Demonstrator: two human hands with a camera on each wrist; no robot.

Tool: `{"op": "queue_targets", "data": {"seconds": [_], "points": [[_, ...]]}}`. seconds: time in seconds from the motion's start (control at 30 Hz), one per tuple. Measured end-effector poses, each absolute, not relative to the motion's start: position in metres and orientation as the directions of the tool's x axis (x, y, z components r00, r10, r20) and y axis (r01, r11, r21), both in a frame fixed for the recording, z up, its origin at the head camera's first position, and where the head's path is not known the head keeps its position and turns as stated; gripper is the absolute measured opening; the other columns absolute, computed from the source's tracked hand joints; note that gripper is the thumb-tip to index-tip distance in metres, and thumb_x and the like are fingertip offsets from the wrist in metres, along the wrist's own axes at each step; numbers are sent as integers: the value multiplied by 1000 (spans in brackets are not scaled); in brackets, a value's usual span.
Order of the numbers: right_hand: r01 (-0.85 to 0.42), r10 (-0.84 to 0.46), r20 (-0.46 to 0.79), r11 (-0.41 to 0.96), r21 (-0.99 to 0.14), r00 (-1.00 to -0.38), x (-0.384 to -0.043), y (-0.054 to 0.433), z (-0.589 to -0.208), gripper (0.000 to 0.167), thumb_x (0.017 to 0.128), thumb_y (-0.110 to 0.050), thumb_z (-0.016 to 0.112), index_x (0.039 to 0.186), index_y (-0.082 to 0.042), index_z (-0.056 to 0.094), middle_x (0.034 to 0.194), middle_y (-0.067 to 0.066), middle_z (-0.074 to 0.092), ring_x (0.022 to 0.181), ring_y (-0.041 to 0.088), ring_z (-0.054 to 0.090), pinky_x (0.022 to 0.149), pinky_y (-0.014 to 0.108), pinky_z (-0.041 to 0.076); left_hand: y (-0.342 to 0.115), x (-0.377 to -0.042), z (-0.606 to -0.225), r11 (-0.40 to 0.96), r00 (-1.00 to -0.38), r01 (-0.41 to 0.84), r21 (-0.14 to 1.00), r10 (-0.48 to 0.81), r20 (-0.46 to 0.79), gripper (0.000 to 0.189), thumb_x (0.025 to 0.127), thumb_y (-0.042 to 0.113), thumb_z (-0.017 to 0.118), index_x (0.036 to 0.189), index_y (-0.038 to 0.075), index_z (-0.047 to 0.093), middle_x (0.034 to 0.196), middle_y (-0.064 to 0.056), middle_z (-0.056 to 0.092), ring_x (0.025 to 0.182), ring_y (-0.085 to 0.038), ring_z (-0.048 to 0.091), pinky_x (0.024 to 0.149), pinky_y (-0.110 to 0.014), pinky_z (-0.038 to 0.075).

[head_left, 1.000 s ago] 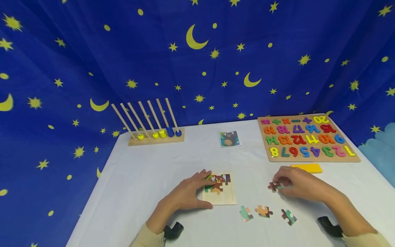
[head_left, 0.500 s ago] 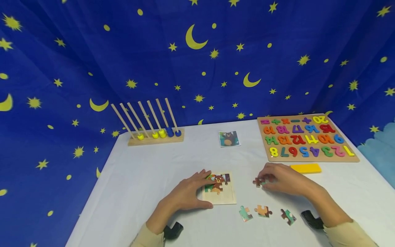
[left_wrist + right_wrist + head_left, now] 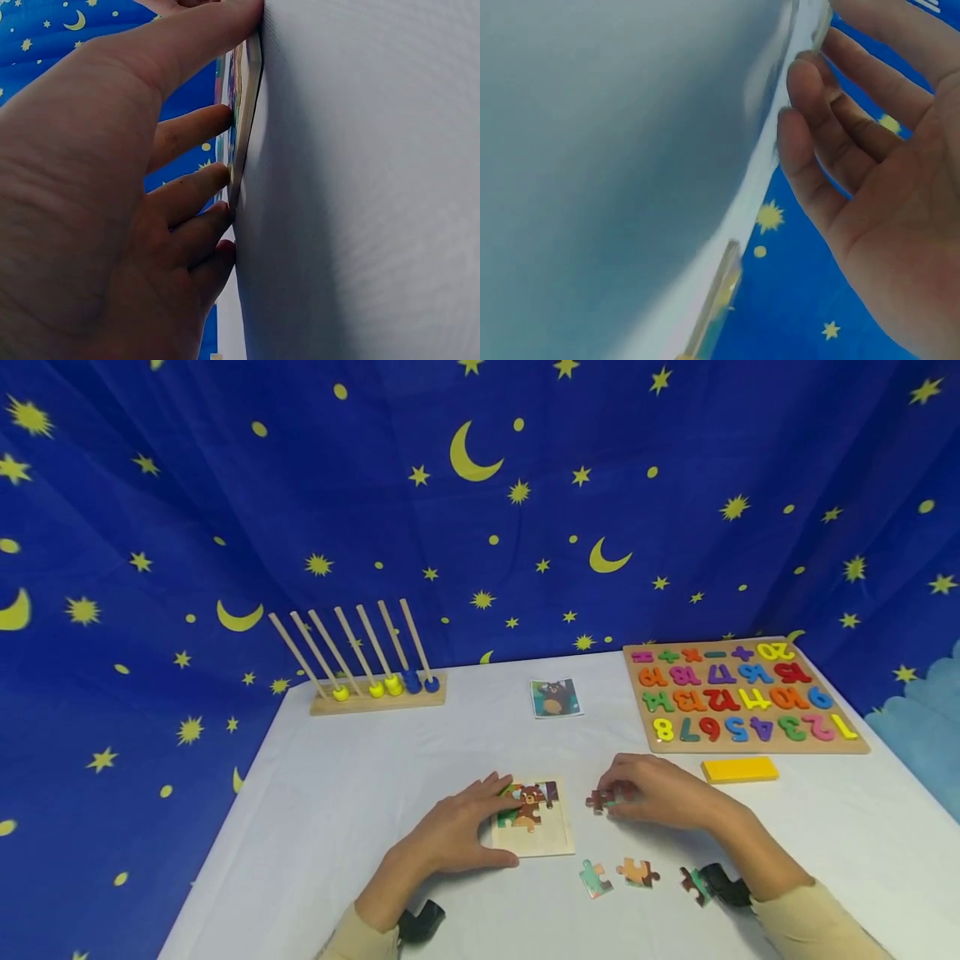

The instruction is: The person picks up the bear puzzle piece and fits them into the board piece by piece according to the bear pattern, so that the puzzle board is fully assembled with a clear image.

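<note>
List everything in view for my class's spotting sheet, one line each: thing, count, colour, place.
table: one, white-covered, foreground
curtain: one, blue and yellow, behind the table
rod stand: one, light wood, far left
beads: several, yellow and blue, on the rod stand
picture card: one, green-blue and brown, far middle
number board: one, wooden and multicoloured, far right
block: one, yellow, before the number board
puzzle board: one, pale wood, near middle
fitted pieces: several, mainly brown and green, in the puzzle board
loose pieces: three, green, tan and brown, near right
held piece: one, mainly brown, in the right hand
wrist cameras: two, black, at the wrists
sleeves: two, beige, near edge
hands: two, bare; left hand on the puzzle board
</note>
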State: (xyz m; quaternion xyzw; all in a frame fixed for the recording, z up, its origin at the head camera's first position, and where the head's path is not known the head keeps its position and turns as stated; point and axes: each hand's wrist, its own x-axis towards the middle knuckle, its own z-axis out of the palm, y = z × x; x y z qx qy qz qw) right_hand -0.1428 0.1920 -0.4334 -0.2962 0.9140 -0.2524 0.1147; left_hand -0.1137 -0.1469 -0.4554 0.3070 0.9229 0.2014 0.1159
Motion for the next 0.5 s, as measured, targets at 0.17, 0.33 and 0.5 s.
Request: {"op": "queue_targets", "data": {"seconds": [0.17,0.33,0.5], "points": [[-519,-636,-55,673,-528,-769,-147,175,-431,25,81,-29,78,104,-26,71,93,-17,58,81,7,54,74,26,49,-148,-114,-456,729,-785,525,439,614,-80,77,73,74,63,139,36,50,156,11,23,143,-18,19,104,-57,33],[-554,-671,-55,653,-516,-740,-150,158,-428,24,82,-29,77,105,-24,71,92,-16,57,79,7,53,72,26,48,-148,-115,-456,721,-779,534,442,622,-74,75,74,73,63,139,36,51,156,11,23,143,-17,18,106,-54,31],[-570,-686,-53,642,-513,-725,-151,142,-428,26,82,-30,76,107,-23,71,94,-15,58,80,6,53,73,26,48,-147,-114,-455,719,-778,531,448,624,-78,74,75,71,64,138,34,52,156,11,23,143,-16,17,108,-51,29]]}}
